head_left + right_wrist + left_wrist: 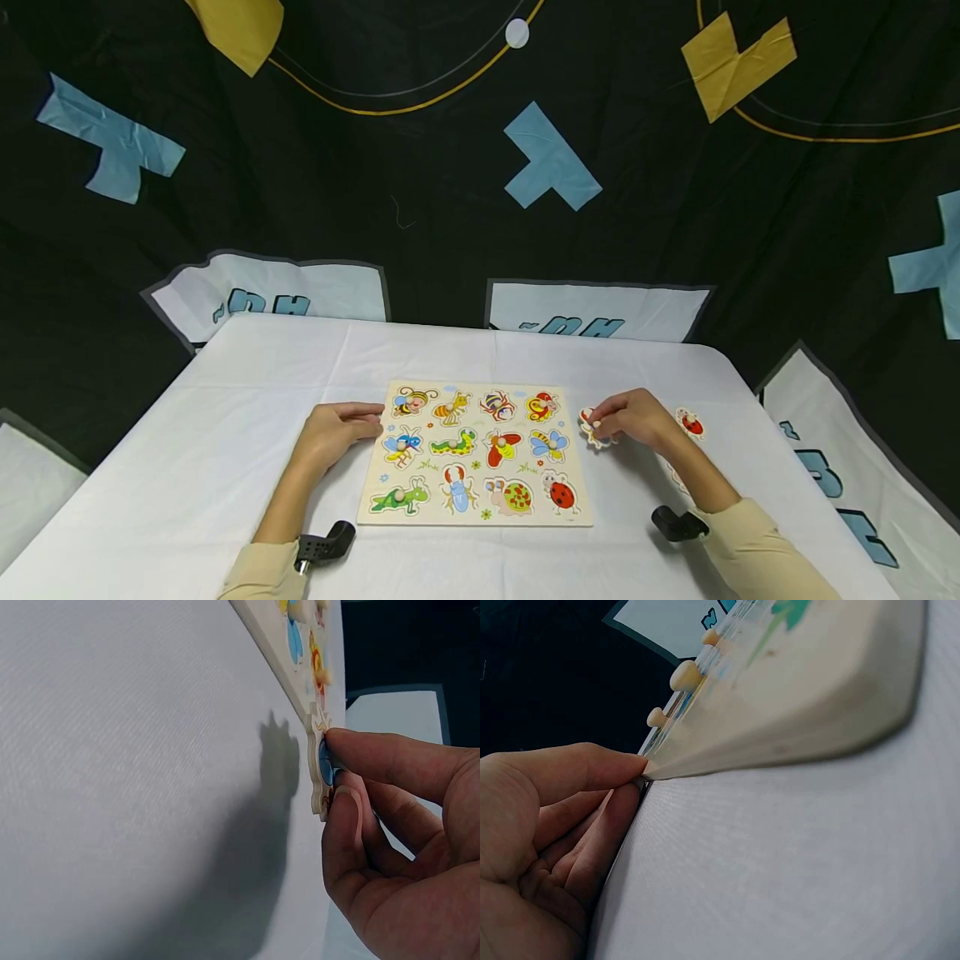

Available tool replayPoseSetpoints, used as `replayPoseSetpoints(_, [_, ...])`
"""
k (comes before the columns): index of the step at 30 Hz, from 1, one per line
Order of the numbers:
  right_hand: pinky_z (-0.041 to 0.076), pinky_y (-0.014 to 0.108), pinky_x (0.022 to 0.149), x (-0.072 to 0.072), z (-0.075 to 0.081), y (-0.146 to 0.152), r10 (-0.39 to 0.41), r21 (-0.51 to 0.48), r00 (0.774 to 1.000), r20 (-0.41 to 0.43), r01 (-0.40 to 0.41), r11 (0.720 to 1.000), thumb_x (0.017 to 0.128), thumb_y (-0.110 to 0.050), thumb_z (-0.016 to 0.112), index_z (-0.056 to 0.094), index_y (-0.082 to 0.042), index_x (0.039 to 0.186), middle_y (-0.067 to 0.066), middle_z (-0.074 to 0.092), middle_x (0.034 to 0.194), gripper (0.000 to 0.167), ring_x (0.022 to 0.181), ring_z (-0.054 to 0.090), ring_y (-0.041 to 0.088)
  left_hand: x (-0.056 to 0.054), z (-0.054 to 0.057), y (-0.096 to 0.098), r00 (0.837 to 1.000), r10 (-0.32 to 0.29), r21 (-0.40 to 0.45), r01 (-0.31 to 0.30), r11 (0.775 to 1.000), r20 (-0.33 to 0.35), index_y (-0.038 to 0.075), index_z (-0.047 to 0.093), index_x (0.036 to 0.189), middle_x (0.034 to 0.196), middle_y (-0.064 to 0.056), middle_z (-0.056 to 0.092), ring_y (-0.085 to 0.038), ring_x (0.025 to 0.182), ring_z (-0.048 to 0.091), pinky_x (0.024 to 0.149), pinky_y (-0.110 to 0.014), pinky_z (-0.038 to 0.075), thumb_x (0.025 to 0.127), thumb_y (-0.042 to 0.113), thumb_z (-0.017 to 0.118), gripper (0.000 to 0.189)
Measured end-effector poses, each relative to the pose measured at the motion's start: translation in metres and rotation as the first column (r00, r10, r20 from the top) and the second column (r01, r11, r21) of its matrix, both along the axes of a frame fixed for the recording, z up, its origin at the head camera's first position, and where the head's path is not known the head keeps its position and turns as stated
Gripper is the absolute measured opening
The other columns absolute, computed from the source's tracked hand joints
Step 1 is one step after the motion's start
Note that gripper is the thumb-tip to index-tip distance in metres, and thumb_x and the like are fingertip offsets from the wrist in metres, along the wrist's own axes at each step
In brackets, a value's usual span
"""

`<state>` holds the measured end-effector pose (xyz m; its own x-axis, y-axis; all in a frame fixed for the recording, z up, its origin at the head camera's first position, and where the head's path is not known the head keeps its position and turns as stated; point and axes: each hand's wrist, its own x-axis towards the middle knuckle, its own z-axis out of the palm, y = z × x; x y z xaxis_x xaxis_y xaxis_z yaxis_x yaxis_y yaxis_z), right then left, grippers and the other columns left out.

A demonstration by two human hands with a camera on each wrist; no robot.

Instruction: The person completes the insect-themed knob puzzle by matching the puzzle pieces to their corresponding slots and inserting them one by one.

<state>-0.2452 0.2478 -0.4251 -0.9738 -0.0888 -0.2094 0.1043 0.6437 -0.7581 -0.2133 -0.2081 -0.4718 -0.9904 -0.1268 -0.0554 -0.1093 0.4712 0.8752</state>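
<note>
A wooden insect puzzle board (pixel 480 521) lies flat on the table, several of its pictures bearing round knobs (pixel 685 676). At the board's left edge is my left hand (pixel 335 437), thumb and finger meeting the rim. My right hand (pixel 633 417) pinches a wooden insect puzzle piece (pixel 596 433) just past the board's right edge. In the right wrist view this piece (pixel 315 769) stands on edge above the cloth, showing some blue; fingers cover most of its face and any knob.
A ladybug piece (pixel 690 422) lies on the white cloth beyond my right forearm. Another piece (pixel 677 477) is mostly hidden by that forearm. The white-covered table (pixel 420 354) ends at a dark curtain (pixel 420 208). Black wrist cameras (pixel 326 546) sit on both wrists.
</note>
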Motion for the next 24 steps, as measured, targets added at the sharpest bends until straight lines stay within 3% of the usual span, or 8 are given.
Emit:
replayPoseSetpoints(14, [0.051, 0.035, 0.067, 0.001, 0.008, -0.018, 0.025, 0.035, 0.999, -0.032, -0.024, 0.999, 0.076, -0.009, 0.083, 0.078, -0.005, 0.092, 0.003, 0.071, 0.081, 0.018, 0.071, 0.058, 0.018, 0.0, 0.0, 0.0, 1.0, -0.001, -0.003, 0.001, 1.0, 0.003, 0.01, 0.077, 0.118, 0.101, -0.002, 0.079, -0.005, 0.094, 0.068, 0.087, -0.024, 0.047, 0.083, 0.021, 0.082, 0.037])
replayPoseSetpoints(24, [0.054, 0.036, 0.068, 0.002, 0.009, -0.032, 0.049, -0.023, 0.998, -0.049, -0.05, 0.998, 0.073, -0.008, 0.085, 0.078, -0.004, 0.09, 0.003, 0.072, 0.08, 0.019, 0.068, 0.06, 0.017, 0.0, 0.0, 0.0, 1.0, -0.005, 0.007, 0.005, 1.0, -0.002, 0.009, 0.077, 0.118, 0.101, -0.003, 0.079, -0.005, 0.093, 0.068, 0.086, -0.023, 0.047, 0.083, 0.02, 0.081, 0.037])
